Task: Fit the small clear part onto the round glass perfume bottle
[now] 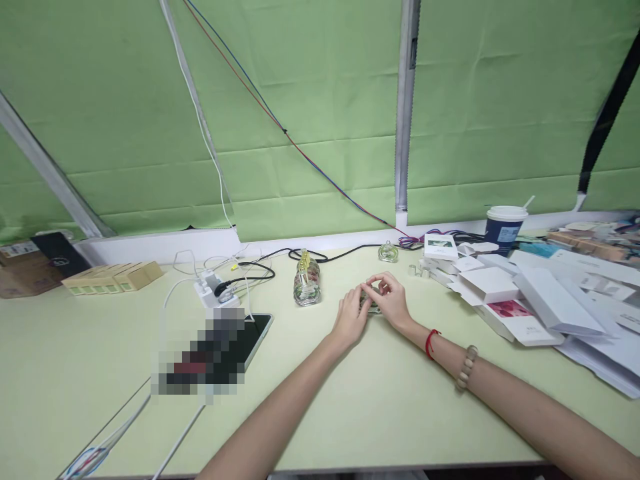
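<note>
A small clear glass bottle with green inside, apparently a perfume bottle (371, 308), is on the table between my two hands. My left hand (351, 316) is closed on its left side. Curled over its top from the right is my right hand (391, 301), thumb and forefinger pinched together; whatever lies between those fingertips is hidden. Both hands' fingertips meet above the bottle. To the left stands a row of similar glass bottles (307, 291), with yellowish tops at the far end. Another glass bottle (388, 253) is behind my hands, near small silvery caps (415, 271).
White flattened and folded boxes (500, 287) are heaped at the right, beside a dark lidded cup (505, 227). On the left are a power strip (215, 290) with cables, a dark tablet (257, 333) and several yellowish cartons (113, 277). A green curtain (320, 87) hangs behind.
</note>
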Demonstrator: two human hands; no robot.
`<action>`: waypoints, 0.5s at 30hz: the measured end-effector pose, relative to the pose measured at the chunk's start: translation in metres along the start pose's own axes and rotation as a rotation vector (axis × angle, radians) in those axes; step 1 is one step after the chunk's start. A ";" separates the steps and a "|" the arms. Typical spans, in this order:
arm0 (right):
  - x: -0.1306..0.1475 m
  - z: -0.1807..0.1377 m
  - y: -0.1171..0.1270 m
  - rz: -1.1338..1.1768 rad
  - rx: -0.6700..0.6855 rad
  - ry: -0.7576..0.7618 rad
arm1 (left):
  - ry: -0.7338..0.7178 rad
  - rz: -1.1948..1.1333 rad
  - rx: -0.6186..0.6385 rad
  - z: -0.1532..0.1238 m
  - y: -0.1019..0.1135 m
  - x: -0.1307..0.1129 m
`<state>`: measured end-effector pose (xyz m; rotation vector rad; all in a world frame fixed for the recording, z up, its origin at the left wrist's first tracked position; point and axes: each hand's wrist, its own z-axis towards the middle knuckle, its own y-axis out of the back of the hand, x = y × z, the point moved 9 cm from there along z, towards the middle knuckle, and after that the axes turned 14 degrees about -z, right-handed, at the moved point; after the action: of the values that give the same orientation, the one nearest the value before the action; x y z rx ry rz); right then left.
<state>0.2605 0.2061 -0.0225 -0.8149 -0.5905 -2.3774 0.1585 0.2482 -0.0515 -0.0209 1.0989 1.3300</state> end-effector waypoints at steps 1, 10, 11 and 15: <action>-0.001 0.000 0.000 0.000 0.001 -0.003 | -0.006 -0.006 0.000 0.000 0.000 0.000; -0.005 0.000 -0.003 0.033 0.019 -0.026 | -0.011 0.001 0.003 0.001 -0.001 0.000; -0.006 0.000 -0.002 0.040 0.024 -0.034 | -0.012 0.002 0.001 0.001 -0.001 -0.001; -0.007 -0.001 -0.001 0.049 0.050 -0.056 | 0.028 0.051 0.006 -0.001 -0.003 -0.003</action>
<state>0.2645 0.2087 -0.0278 -0.8661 -0.6428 -2.2927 0.1607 0.2440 -0.0516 -0.0070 1.1336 1.3758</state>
